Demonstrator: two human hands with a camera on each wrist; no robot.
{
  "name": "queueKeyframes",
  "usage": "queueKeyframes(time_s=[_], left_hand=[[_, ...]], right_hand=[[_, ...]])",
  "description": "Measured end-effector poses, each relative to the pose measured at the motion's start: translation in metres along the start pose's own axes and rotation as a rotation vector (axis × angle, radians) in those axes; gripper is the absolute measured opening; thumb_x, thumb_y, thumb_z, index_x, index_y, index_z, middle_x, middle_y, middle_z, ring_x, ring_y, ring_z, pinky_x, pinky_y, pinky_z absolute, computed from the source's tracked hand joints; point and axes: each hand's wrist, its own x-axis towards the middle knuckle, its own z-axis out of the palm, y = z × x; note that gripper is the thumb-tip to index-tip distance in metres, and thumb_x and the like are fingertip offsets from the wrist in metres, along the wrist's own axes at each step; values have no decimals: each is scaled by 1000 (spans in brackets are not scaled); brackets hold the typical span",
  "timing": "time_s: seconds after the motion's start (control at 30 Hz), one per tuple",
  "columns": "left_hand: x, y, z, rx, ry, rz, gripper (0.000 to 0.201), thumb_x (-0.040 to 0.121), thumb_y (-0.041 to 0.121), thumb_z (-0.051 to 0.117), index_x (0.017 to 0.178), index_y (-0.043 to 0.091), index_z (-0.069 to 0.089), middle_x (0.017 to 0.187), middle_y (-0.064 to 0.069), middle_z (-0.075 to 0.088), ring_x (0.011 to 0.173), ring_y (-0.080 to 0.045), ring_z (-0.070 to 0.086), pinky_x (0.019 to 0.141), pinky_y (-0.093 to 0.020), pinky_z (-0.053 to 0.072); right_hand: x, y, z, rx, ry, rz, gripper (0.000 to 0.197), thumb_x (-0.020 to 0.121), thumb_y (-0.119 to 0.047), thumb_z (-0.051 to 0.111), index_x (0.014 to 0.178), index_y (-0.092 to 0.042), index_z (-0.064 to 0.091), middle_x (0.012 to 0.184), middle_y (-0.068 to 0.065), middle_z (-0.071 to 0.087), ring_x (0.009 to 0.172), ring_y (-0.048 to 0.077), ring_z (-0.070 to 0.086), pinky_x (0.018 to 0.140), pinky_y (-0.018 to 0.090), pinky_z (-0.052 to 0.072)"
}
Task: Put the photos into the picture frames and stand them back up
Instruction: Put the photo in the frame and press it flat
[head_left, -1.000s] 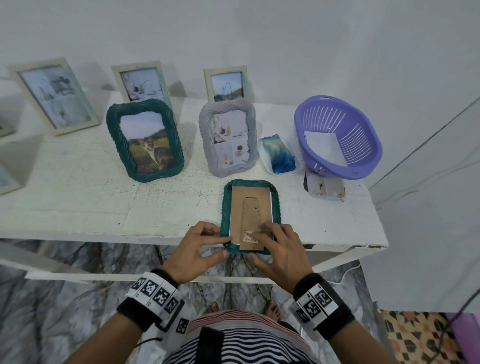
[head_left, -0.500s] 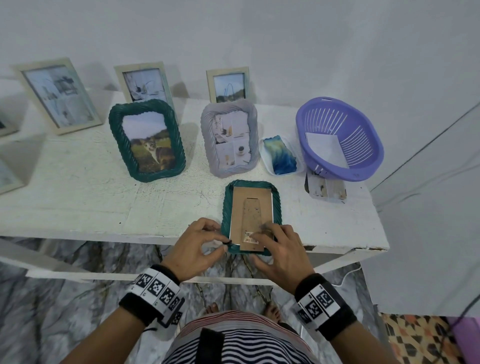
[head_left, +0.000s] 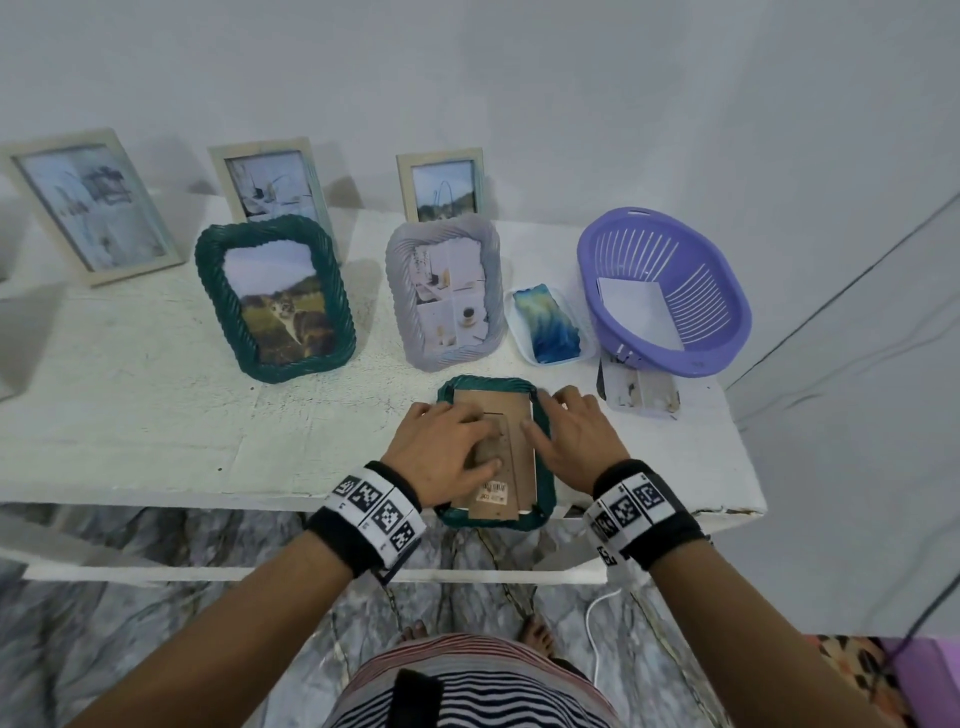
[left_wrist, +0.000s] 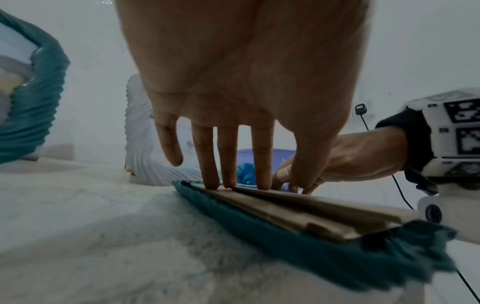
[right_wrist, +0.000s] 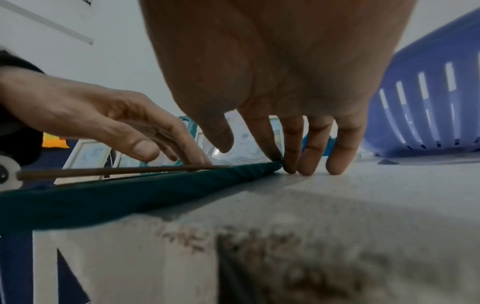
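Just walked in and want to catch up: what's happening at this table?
A person is working on a green frame lying face down at the table's front edge. The left hand presses straight fingers on its cardboard back; the right hand steadies its right side. It is not yet stood up. Five filled frames stand behind.

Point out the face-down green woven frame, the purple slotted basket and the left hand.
Face-down green woven frame (head_left: 545, 470): head view, right rim.
Purple slotted basket (head_left: 719, 291): head view, right inner wall.
Left hand (head_left: 441, 452): head view, back of hand.
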Motion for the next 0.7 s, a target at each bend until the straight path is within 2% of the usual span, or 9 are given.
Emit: queueKeyframes(time_s=[0.07, 0.17, 0.37, 0.53, 0.7], left_hand=[[0, -2, 2, 16, 2, 3, 53, 87, 62, 40, 133, 38, 50, 138, 9, 49, 118, -20, 52, 97, -39, 34], [-2, -3, 5, 25, 1, -1, 65, 79, 66, 22, 131, 39, 51, 134, 11, 50, 114, -19, 54, 93, -38, 36], [-3, -5, 7, -37, 39, 4, 59, 80, 63, 29, 123, 38, 60, 129, 12, 57, 108, -19, 59, 92, -38, 38], [-2, -6, 8, -62, 56, 4, 55, 81, 63, 32, 120, 39, 63, 125, 13, 59, 104, -18, 60, 91, -38, 39], [-2, -8, 11, -74, 82, 11, 50, 82, 61, 36, 117, 38, 65, 123, 12, 61, 102, -19, 62, 90, -40, 41]], right_hand=[[1, -1, 0, -16, -47, -5, 56, 98, -47, 35, 143, -13, 36, 130, 13, 45, 112, 33, 44, 94, 44, 42], [1, 1, 0, 26, -62, 2, 53, 99, -43, 38, 145, -17, 36, 133, 11, 44, 115, 32, 43, 95, 44, 41], [8, 11, 0, 369, -85, 91, 43, 98, -32, 50, 141, -26, 47, 129, 9, 47, 120, 31, 40, 101, 38, 33], [9, 15, 3, 430, -84, 109, 42, 97, -29, 50, 139, -28, 49, 127, 8, 47, 119, 28, 39, 102, 38, 31], [12, 19, 5, 521, -100, 110, 40, 96, -24, 53, 135, -26, 54, 120, 8, 49, 116, 29, 46, 104, 47, 35]])
